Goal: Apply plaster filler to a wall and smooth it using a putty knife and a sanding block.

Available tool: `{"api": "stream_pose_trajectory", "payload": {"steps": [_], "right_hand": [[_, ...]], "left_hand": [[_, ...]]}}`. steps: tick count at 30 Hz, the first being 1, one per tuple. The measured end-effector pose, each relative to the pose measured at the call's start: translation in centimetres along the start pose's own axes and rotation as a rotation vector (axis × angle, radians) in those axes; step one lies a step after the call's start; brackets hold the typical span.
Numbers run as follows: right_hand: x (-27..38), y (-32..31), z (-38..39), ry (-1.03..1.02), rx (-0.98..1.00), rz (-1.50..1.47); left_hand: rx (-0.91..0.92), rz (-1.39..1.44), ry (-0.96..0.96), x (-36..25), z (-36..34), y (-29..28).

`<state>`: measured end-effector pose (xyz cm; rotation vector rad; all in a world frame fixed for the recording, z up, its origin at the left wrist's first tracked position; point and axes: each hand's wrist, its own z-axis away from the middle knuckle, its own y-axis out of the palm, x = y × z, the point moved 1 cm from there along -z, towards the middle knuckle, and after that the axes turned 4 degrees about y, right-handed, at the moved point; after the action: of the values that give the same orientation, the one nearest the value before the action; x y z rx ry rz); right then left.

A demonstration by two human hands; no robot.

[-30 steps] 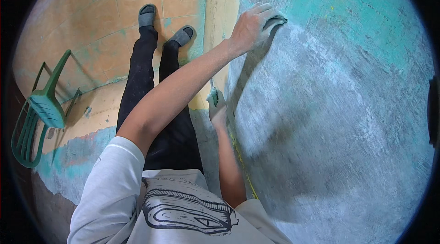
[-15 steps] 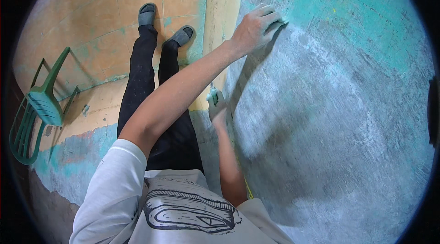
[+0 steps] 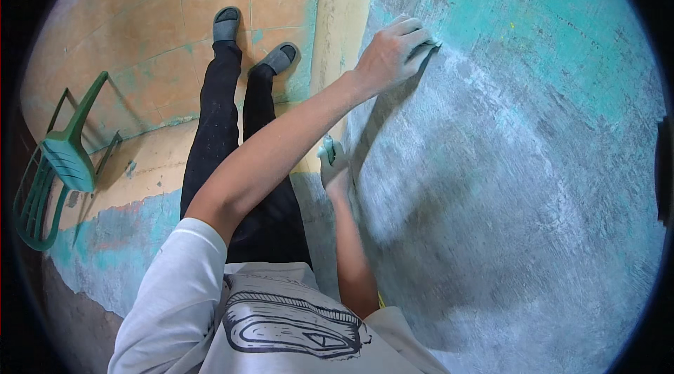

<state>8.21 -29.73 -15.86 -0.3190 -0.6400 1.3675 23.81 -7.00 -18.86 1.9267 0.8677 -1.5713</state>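
Note:
My left hand (image 3: 397, 54) reaches across to the wall (image 3: 477, 184), its dusty fingers closed in a pinch against the surface. Whatever lies between those fingertips is too small to make out. The wall is scuffed grey here, with turquoise paint (image 3: 547, 30) above and to the right of that hand. Lower down, my right hand (image 3: 337, 172) is closed around a small pale-green object (image 3: 328, 151) whose kind I cannot tell. It is close beside the wall's left edge, below my left forearm. A short bit of yellow line (image 3: 381, 299) shows behind my right elbow.
A green plastic chair (image 3: 67, 156) stands at the left. My legs and grey slippers (image 3: 227, 24) are over orange tiles (image 3: 154, 37) stained with turquoise. A cream strip (image 3: 344, 16) borders the grey wall. Peeling blue paint (image 3: 119, 233) covers a surface at the lower left.
My left hand has shifted slightly down along the wall, still pinched. The yellow line beside my right forearm shows less than before. My right hand has barely moved.

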Motion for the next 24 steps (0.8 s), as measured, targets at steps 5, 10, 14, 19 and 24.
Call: {"api": "stream_pose_trajectory", "payload": {"steps": [5, 10, 14, 19, 24], "right_hand": [[1.0, 0.1, -0.1, 0.029, -0.002, -0.025], [0.2, 0.5, -0.3, -0.02, -0.038, -0.04], [1.6, -0.1, -0.4, 0.058, 0.048, -0.002], [2.0, -0.1, -0.2, -0.044, -0.039, -0.026], [1.5, -0.3, -0.4, -0.052, -0.052, -0.053]], "left_hand": [[0.021, -0.112, -0.029, 2.3, 0.4, -0.5], [-0.007, -0.041, 0.038, 0.7, -0.1, 0.1], [0.057, -0.077, -0.002, 1.7, 0.1, -0.7], [0.035, -0.06, 0.031, 1.7, 0.7, -0.5], [0.031, -0.031, 0.015, -0.4, 0.1, -0.2]]}}
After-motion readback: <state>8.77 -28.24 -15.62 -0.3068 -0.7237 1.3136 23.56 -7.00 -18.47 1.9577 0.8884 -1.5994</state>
